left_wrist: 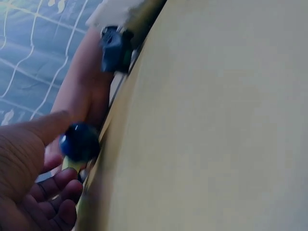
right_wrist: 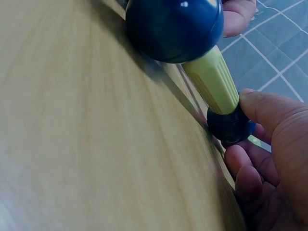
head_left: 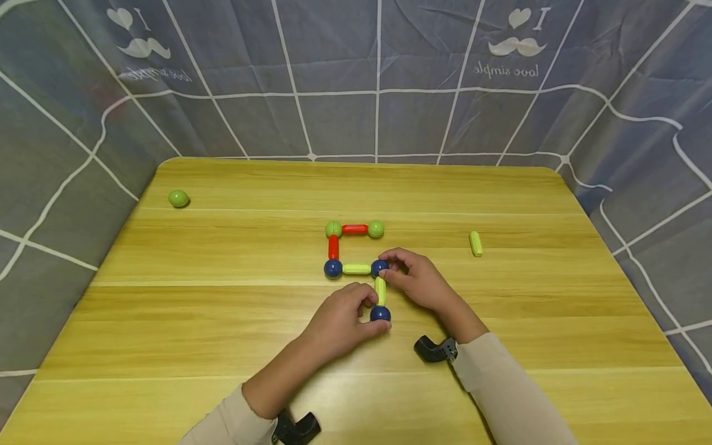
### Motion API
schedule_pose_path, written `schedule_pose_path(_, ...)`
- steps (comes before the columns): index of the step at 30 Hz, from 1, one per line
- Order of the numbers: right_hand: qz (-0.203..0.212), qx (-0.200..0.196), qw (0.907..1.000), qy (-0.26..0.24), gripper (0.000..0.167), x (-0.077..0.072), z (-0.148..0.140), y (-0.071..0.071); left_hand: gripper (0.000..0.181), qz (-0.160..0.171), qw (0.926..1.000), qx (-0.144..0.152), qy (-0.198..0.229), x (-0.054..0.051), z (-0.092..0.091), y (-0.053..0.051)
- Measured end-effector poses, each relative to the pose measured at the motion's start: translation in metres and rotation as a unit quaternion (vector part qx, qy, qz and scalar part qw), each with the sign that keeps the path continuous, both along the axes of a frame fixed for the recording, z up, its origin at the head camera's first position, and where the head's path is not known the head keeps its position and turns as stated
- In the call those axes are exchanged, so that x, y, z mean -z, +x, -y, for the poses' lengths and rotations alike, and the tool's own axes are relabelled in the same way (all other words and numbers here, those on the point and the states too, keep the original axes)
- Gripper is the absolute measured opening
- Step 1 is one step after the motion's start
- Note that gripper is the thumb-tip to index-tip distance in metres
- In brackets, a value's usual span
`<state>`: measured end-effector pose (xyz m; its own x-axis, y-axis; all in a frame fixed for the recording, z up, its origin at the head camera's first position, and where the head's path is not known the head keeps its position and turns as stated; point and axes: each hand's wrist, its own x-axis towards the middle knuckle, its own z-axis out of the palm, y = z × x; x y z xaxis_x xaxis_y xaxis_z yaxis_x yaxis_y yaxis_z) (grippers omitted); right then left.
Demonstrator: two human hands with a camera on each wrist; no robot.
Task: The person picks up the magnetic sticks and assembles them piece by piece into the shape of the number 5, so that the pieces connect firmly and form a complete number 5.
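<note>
Toy balls and ribbed rods form a bent chain on the table. Two green balls (head_left: pixel 376 229) and two red rods (head_left: pixel 355 229) make up its far part, leading to a blue ball (head_left: pixel 333 269) at the left. From there a yellow-green rod (head_left: pixel 356 269) runs to a corner blue ball (head_left: pixel 379 267), which my right hand (head_left: pixel 419 281) pinches between thumb and fingers. Another yellow-green rod (right_wrist: pixel 211 79) joins it to the nearest blue ball (left_wrist: pixel 79 142). My left hand (head_left: pixel 342 318) holds that ball, thumb on its near side and fingers curled beside the rod.
On the wooden table (head_left: pixel 194 321), a loose yellow-green rod (head_left: pixel 475 243) lies to the right. Far left sits a green egg-shaped piece (head_left: pixel 178 198). Grey curtains with white lines (head_left: pixel 345 123) hang beyond the table's back and side edges.
</note>
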<state>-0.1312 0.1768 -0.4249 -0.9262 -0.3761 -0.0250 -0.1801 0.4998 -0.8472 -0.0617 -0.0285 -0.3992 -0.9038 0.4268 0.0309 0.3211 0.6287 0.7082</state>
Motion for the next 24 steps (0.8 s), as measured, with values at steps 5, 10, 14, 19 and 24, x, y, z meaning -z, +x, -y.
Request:
schedule_pose_path(5,-0.006,-0.005,1.0,-0.004,0.022,0.0,0.001,0.001,0.032,-0.051,0.998,-0.036,-0.013,-0.007,0.018,-0.012)
schedule_pose_path(10,-0.012,-0.004,0.9999,-0.003,0.024,0.0,0.0,0.001,0.025,-0.15,0.9821,-0.079,-0.083,-0.012,0.038,-0.026)
schedule_pose_path(14,-0.011,-0.003,0.9999,-0.001,0.024,0.0,0.0,0.002,0.031,-0.132,0.9807,-0.102,-0.102,-0.013,0.048,-0.032)
schedule_pose_path(19,-0.011,-0.003,0.9999,0.003,0.024,0.0,0.0,0.002,0.033,-0.077,0.9879,-0.105,-0.084,-0.008,0.051,-0.036)
schedule_pose_path(24,-0.013,-0.003,0.9999,0.003,0.024,0.0,0.0,0.001,0.033,-0.042,0.9917,-0.117,-0.032,0.001,0.052,-0.037)
